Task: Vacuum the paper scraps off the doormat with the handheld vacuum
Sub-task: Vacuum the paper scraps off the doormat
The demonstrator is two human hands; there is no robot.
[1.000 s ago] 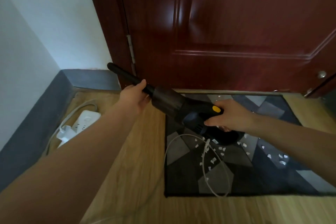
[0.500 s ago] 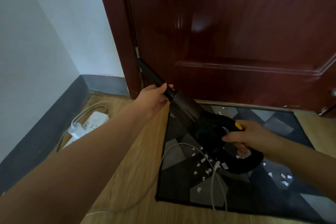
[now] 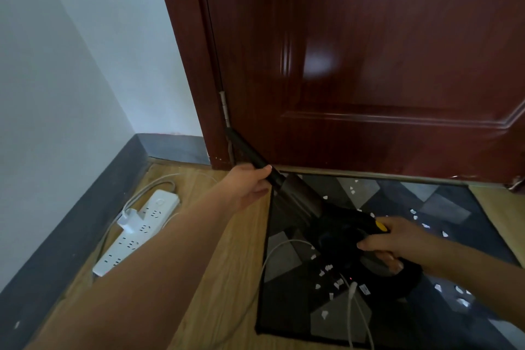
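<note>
White scraps [image 3: 326,268] dot the mat [image 3: 454,207], untouched. Left hand [image 3: 250,187] grips the nozzle [image 3: 267,167], right hand [image 3: 395,241] holds the vacuum [image 3: 341,233]; next, point it down at them.

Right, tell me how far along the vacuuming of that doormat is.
Barely started. Done: nothing visible; paper scraps lie across the doormat. In hand: the right hand grips the handheld vacuum at its handle, the left hand holds its nozzle tube, which points up toward the door, away from the scraps. A white cable is plugged into it. Left: all the scraps.
</note>
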